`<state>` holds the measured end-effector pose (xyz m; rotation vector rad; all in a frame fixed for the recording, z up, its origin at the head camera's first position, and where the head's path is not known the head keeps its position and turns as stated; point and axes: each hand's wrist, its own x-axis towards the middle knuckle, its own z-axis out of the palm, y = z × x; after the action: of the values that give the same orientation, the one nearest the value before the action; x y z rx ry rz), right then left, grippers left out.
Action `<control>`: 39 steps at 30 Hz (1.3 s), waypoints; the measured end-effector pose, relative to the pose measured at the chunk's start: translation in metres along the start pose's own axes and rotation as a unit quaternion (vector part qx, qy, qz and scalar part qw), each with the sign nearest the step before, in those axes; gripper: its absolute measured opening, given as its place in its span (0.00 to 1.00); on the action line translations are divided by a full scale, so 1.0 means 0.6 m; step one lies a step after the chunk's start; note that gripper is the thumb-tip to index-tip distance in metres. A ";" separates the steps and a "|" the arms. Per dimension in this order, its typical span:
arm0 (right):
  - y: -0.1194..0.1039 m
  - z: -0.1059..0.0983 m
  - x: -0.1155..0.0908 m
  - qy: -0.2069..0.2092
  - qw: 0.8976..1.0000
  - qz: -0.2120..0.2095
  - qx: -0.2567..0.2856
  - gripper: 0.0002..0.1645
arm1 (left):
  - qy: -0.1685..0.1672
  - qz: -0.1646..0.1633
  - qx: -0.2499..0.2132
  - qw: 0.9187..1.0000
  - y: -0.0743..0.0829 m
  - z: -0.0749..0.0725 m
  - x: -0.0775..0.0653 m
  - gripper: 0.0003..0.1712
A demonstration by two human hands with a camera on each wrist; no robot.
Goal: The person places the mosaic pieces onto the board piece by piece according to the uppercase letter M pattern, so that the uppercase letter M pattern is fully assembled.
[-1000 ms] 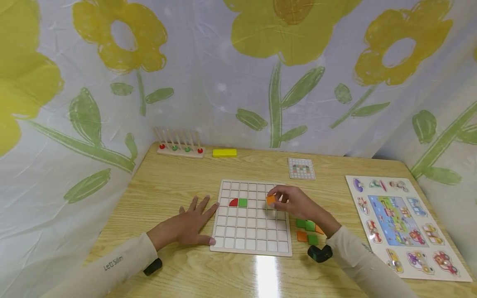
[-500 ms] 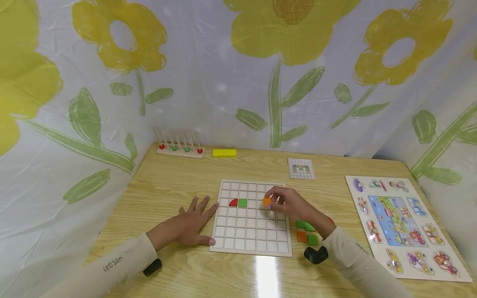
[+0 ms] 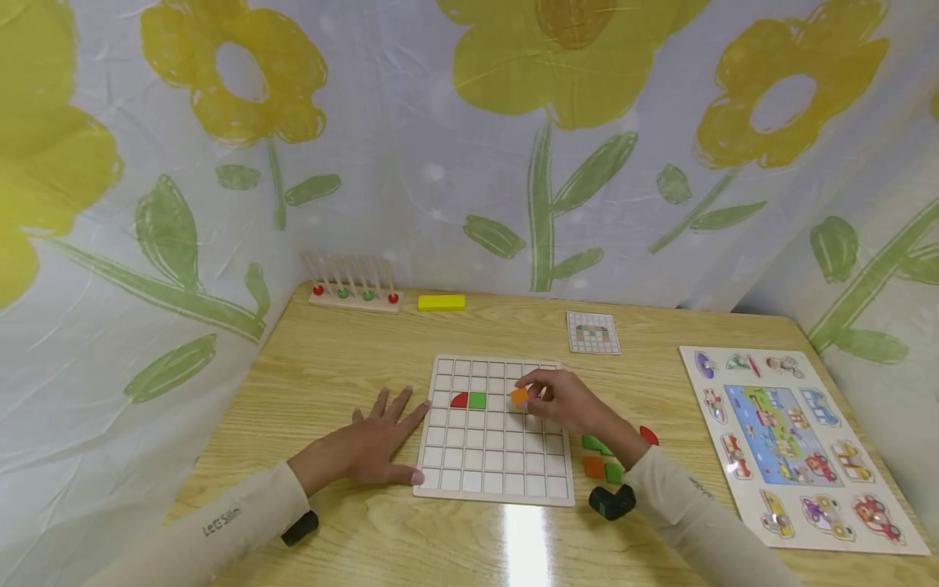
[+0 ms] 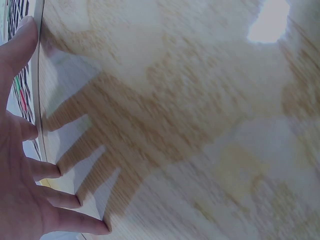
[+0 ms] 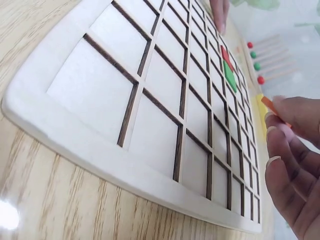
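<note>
Between thumb and fingertips, my right hand (image 3: 563, 399) pinches an orange square tile (image 3: 519, 398), held just above the white grid board (image 3: 484, 481). The right wrist view shows this orange tile (image 5: 272, 107) edge-on, tilted and apart from the board. A red quarter-circle tile (image 3: 460, 400) and a green square tile (image 3: 478, 400) lie side by side in the board's third row. My left hand (image 3: 374, 444) rests with spread fingers on the table, its thumb and a fingertip touching the board's left edge. In the left wrist view the fingers (image 4: 55, 197) are spread on the wood.
Right of the board lie loose tiles, among them an orange square (image 3: 594, 466) and a red quarter circle (image 3: 649, 435). A pattern card (image 3: 593, 333), a yellow block (image 3: 442, 303) and a peg stand (image 3: 355, 298) stand farther back. A picture puzzle board (image 3: 800, 448) lies at right.
My right hand has moved slightly left over the board, carrying the orange tile. A red quarter-circle tile by the right wrist has come into view. The left hand stays put.
</note>
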<state>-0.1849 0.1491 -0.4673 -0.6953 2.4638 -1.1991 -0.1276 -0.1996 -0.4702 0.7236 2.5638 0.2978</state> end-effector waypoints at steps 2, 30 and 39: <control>0.001 0.001 0.002 0.002 1.000 0.003 0.002 0.16 | 0.000 -0.001 -0.001 1.000 0.000 0.000 0.000 0.64; -0.005 0.030 0.031 -0.019 0.999 0.034 -0.009 0.18 | 0.006 -0.001 0.003 1.000 -0.005 0.008 0.003 0.63; -0.006 0.038 0.040 -0.019 0.999 0.042 -0.011 0.17 | 0.006 -0.001 0.004 1.000 -0.004 0.007 0.003 0.63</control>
<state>-0.1933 0.1196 -0.4798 -0.6070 2.4526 -1.1200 -0.1278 -0.2001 -0.4753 0.7242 2.5787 0.2909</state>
